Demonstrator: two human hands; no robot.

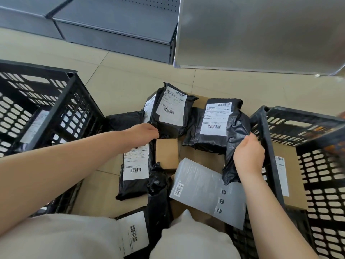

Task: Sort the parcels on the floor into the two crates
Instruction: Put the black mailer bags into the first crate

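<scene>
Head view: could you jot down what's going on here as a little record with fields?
Setting: tiled floor, grey shelving behind
Left crate: black, holds a labelled bag
Right crate: black, holds a brown box
Pile: black mailer bags, a small carton, a grey box
Left hand: grips the edge of the middle bag
Right hand: grips the loose end of the right bag
</scene>
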